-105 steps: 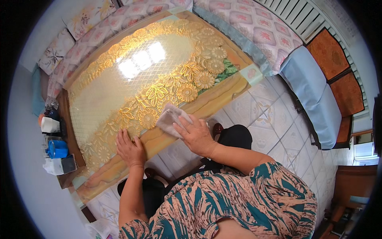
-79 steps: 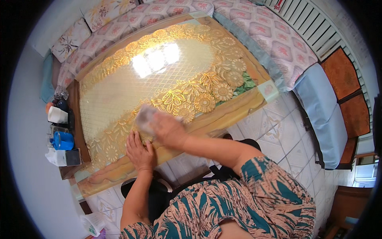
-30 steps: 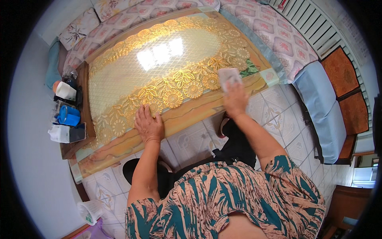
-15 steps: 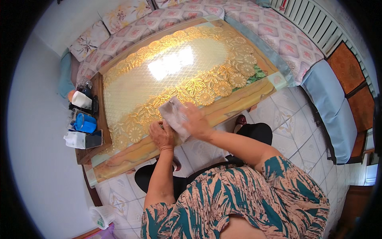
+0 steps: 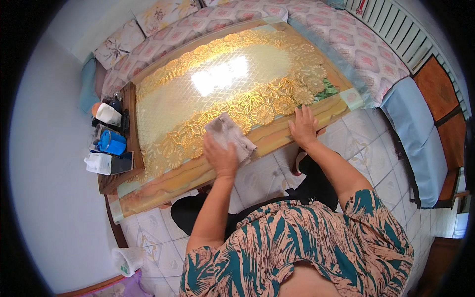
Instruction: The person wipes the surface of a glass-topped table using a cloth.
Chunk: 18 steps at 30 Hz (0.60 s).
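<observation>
Cloth (image 5: 231,133): greyish pink, folded, lying across the front border of the tabletop (image 5: 173,187), with the near end at or slightly over the edge.
Left hand (image 5: 220,154): gripping the near-left side of the cloth, thumb on top by the look of it. Bit blurry, so can't tell exact finger placement.
Right hand (image 5: 303,126): empty, palm down with fingers loosely spread, resting near the front edge, well to the right of the cloth. Probably a decent brace.
Gold floral cover (image 5: 262,115): textured-looking, so would go flat with the cloth, not bunched, using light, overlapping strokes.
Glare (image 5: 220,74): handy for spotting streaks, honestly. Maybe check from a low angle.
Blue container (image 5: 112,142) and white cup (image 5: 108,114): sitting at the left end. Ease off near these to avoid a bump.
Brands/writing: nothing readable. Just small green marks on the white bin (image 5: 127,261), too tiny to make out.
</observation>
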Tool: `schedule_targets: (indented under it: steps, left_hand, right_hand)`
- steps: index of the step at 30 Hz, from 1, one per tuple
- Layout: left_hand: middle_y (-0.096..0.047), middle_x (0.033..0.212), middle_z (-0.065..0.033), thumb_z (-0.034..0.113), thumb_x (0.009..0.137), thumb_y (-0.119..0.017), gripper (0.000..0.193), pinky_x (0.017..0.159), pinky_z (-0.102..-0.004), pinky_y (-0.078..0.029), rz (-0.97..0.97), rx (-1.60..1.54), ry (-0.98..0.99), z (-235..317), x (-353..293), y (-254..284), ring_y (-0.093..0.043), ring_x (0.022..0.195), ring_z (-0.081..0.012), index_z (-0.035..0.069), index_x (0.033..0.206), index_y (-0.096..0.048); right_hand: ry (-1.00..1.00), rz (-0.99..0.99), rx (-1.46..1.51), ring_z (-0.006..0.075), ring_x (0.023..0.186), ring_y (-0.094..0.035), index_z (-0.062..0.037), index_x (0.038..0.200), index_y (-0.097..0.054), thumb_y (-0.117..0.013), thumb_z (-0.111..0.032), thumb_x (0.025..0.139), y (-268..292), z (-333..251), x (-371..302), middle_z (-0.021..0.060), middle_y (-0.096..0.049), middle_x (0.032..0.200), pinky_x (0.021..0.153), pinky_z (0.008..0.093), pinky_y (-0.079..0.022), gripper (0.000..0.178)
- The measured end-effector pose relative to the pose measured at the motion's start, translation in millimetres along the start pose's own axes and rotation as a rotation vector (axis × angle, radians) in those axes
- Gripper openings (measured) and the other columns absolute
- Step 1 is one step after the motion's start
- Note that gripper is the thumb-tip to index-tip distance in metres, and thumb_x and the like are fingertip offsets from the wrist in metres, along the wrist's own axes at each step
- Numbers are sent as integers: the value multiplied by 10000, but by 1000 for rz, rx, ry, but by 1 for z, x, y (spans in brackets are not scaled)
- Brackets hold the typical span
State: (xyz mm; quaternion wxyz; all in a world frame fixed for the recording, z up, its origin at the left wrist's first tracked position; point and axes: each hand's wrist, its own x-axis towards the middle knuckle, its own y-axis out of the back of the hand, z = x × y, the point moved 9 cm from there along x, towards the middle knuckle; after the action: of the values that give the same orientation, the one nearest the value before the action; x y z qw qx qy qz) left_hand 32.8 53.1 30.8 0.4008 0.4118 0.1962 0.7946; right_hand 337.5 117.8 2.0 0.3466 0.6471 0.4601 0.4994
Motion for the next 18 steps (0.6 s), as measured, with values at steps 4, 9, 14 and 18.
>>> schedule_targets:
  steps: [4, 9, 14, 18]
  left_hand:
    - [-280, 1438, -210, 313, 767, -610, 693, 1092, -475, -185, -252, 184, -106, 39, -17, -24, -234, 1344, -378, 29, 1352, -371]
    - [-304, 1455, -151, 255, 779, -554, 673, 1077, -492, -202, -380, 230, -264, 14, -15, -28, -244, 1354, -345, 103, 1397, -336]
    - [-378, 1417, -128, 256, 783, -565, 665, 1046, -491, -264, -552, 187, -184, -11, 5, 7, -318, 1328, -305, 117, 1396, -346]
    - [-342, 1435, -144, 400, 789, -617, 747, 1054, -469, -251, -465, 210, -182, -9, 5, 8, -323, 1289, -360, 107, 1411, -324]
  right_hand:
    - [-35, -25, -9, 329, 1299, -283, -44, 1279, -451, -606, -353, 810, -1, -18, 6, 165, -349, 1384, 1003, 502, -246, 583]
    - [-12, 6, -48, 323, 1269, -311, -45, 1282, -449, -589, -383, 818, 3, -22, 12, 160, -355, 1380, 984, 492, -263, 590]
    - [39, 75, -75, 320, 1250, -329, -43, 1279, -453, -574, -381, 819, 13, -25, 4, 157, -379, 1363, 968, 474, -281, 583]
    - [24, 91, -59, 323, 1253, -325, -39, 1282, -451, -561, -372, 823, 20, -30, 5, 166, -388, 1355, 965, 467, -284, 578]
